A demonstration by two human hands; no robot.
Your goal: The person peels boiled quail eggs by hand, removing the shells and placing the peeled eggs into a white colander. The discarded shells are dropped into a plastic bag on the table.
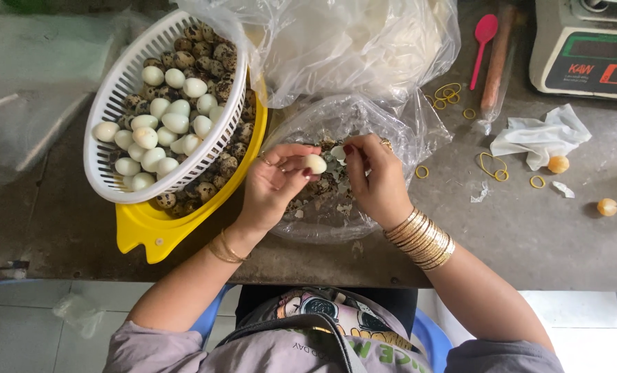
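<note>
My left hand (274, 183) pinches a small peeled white quail egg (315, 164) between thumb and fingers. My right hand (376, 181) pinches a bit of eggshell (337, 152) right beside that egg. Both hands hover over a clear plastic bag (398, 128) holding broken speckled shells. To the left, a white slotted basket (115, 93) holds several peeled white eggs (163, 128). It rests tilted in a yellow tub (146, 228) filled with speckled unpeeled quail eggs (222, 162).
A large crumpled clear bag (350, 41) lies behind. On the grey bench are yellow rubber bands (491, 166), a pink spoon (482, 41), a crumpled glove (540, 138), two small yellowish balls (606, 206) and a scale (588, 45) at top right.
</note>
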